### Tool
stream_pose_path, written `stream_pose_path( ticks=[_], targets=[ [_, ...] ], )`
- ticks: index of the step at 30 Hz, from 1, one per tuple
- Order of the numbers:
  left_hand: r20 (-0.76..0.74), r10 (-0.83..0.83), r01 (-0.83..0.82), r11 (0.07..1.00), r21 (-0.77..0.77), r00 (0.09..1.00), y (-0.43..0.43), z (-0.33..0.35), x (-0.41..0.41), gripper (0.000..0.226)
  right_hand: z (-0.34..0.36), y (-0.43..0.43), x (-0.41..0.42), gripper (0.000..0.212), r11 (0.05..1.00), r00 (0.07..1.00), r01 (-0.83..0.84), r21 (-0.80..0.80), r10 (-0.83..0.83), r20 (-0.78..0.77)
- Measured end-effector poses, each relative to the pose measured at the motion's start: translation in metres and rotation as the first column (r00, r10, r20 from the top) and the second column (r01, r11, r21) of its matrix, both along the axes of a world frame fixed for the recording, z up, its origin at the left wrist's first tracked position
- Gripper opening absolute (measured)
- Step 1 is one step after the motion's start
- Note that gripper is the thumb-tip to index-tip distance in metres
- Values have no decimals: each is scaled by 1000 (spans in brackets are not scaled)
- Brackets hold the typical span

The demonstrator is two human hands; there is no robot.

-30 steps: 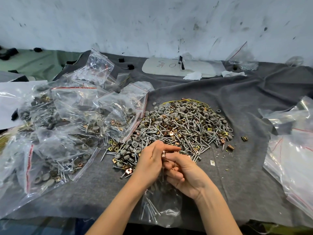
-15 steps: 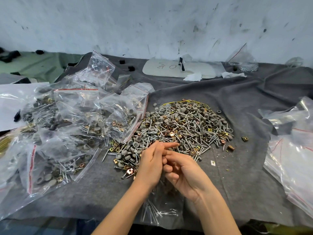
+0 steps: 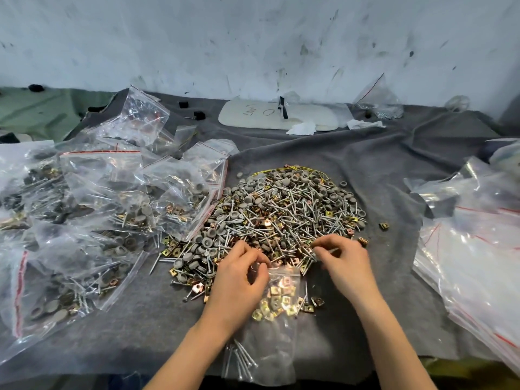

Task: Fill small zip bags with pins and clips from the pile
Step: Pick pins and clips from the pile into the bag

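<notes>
L hand [image 3: 239,285] – fingers curled, thumb + index pinching the mouth of the small zip bag [image 3: 278,327], which sits at the near edge of the bench, centre. Bag lies flat on the grey cloth [image 3: 380,170], mouth toward the pile. Inside: gold clips [image 3: 277,302] bunched in the upper half, a few pins [image 3: 242,361] at the bottom.

R hand [image 3: 347,266] is just right of the bag mouth, at the near rim of the pile [image 3: 287,215] — fingertips pressed together on what looks like one pin [image 3: 334,250]; it's small, so not 100% sure.

Pile = pins, gold clips, grey caps mixed, mid-bench. Filled bags [image 3: 107,198] heaped along the left edge, touching the pile's left side. Stack of flat clear bags [image 3: 472,263] at the right edge, apart from the pile. Stray clip [image 3: 383,226] on the cloth just right of the pile. White pad [image 3: 278,116] w/ handwriting at the far edge, by the wall.
</notes>
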State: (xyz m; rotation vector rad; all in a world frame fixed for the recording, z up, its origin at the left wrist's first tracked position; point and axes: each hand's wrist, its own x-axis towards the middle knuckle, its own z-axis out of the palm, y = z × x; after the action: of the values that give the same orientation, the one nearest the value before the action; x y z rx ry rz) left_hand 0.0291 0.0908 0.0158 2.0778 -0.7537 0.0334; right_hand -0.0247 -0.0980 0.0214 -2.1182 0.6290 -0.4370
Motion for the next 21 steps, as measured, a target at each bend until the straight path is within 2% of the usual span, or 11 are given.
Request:
stream_pose_path(
  ticks=[2, 4, 8, 10, 11, 12, 14, 15, 17, 21],
  targets=[
    [18, -11, 11, 1000, -17, 1000, -1, 2, -3, 22, -4, 7, 5, 13, 987, 995, -96, -132, 89, -54],
    [20, -26, 26, 999, -24, 999, -1, 4, -5, 26, -7, 11, 10, 19, 961, 986, -141, -240, 115, -121],
    [19, -41, 41, 999, -8, 999, 4, 8, -6, 19, -5, 11, 15, 14, 944, 985, -148, -295, 113, -134],
    [22, -50, 50, 999, 2, 999, 5, 10, -5, 12, -2, 10, 14, 8, 985, 994, -104, -140, 99, -45],
    [18, -54, 54, 999, 1, 998, 5, 12, -5, 9, 1, 11, 13, 7, 996, 996, -80, 27, 80, 26],
    [10, -55, 55, 998, -1, 998, 4, 13, -4, 7, 6, 13, 11, 8, 969, 992, -88, 231, 63, 113],
    [6, -54, 54, 999, 6, 999, -1, 17, -3, 13, 15, 20, 6, 10, 822, 962, -182, 539, 36, 271],
    [5, -52, 52, 999, 7, 999, -5, 19, -3, 19, 19, 23, 4, 11, 765, 945, -235, 600, 35, 325],
    [-21, -34, 33, 999, -31, 999, -12, 23, -3, 24, 25, 31, -1, 11, 718, 919, -320, 618, 76, 387],
    [-154, -27, 0, 986, -168, 988, -17, 28, -3, 7, 33, 38, -8, 14, 749, 899, -370, 550, 140, 414]
  ],
)
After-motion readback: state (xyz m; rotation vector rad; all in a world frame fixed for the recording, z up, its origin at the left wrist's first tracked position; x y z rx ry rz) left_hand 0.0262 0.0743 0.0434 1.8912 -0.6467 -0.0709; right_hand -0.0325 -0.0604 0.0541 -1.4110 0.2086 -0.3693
